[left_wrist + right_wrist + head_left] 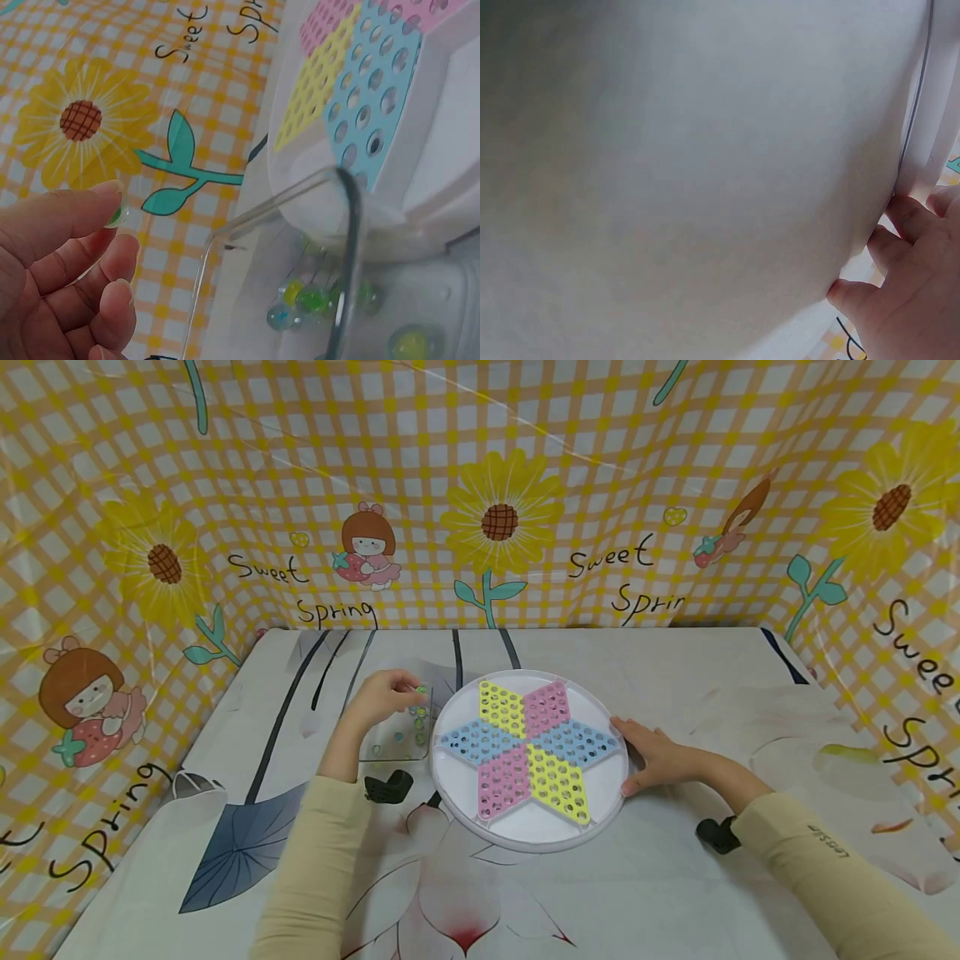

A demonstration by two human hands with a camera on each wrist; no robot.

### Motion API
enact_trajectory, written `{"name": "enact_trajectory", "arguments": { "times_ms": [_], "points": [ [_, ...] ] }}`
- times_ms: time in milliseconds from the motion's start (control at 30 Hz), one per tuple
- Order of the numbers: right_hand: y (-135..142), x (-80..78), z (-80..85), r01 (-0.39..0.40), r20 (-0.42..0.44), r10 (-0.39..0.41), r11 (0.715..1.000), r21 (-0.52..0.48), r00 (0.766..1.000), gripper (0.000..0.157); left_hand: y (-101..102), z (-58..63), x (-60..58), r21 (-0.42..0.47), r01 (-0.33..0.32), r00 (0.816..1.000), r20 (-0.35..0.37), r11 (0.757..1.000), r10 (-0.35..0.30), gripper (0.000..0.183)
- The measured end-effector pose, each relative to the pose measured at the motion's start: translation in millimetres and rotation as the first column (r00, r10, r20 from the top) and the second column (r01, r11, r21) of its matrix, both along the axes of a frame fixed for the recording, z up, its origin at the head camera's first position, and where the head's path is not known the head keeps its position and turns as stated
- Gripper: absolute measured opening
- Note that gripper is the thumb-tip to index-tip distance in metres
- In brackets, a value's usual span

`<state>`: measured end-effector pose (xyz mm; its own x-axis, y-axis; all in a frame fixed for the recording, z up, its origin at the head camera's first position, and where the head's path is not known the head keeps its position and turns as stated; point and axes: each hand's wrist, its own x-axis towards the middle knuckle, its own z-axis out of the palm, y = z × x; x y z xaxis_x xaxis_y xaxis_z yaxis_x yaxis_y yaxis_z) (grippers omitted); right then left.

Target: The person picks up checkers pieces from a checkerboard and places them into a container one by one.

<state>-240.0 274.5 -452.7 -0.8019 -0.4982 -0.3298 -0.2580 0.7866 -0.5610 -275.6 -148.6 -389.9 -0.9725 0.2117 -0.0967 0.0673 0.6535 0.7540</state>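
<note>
My left hand is raised over a clear plastic box. In the left wrist view its thumb and forefinger pinch a clear marble with green inside, mostly covered by the fingertips. Several green, yellow and blue marbles lie in the box. Right of it sits a round white Chinese checkers board with a pink, yellow and blue star of holes. My right hand touches the board's right rim, thumb and fingers spread along the edge. The right wrist view shows these fingers against the white side.
A table cover printed with flowers and dark lines lies under everything. Behind and at both sides stands a yellow checked cloth with sunflowers. A black strap piece shows by the left wrist, another by the right.
</note>
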Motion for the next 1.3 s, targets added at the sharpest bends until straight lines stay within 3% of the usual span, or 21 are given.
{"name": "enact_trajectory", "arguments": {
  "times_ms": [400,733,1033,1300],
  "points": [
    [1,-0.6,-1.2,-0.002,-0.009,0.002,1.000,0.011,1.000,0.115,-27,5.2,5.2,-0.003,-0.040,0.999,0.019,0.999,0.040,0.031],
    [2,-1.5,-2.3,0.001,0.005,-0.001,1.000,0.007,1.000,0.116,-47,-1.0,10.8,0.021,-0.085,0.995,0.049,0.996,0.084,0.033],
    [4,-1.3,-1.9,-0.007,-0.003,0.007,1.000,0.001,1.000,0.114,-56,-7.4,11.6,0.019,-0.108,0.992,0.062,0.994,0.107,0.029],
    [4,-2.1,-2.5,-0.006,0.000,0.006,1.000,0.003,1.000,0.115,-60,-1.2,15.2,-0.014,-0.108,0.994,0.033,0.994,0.109,0.032]
  ]
}}
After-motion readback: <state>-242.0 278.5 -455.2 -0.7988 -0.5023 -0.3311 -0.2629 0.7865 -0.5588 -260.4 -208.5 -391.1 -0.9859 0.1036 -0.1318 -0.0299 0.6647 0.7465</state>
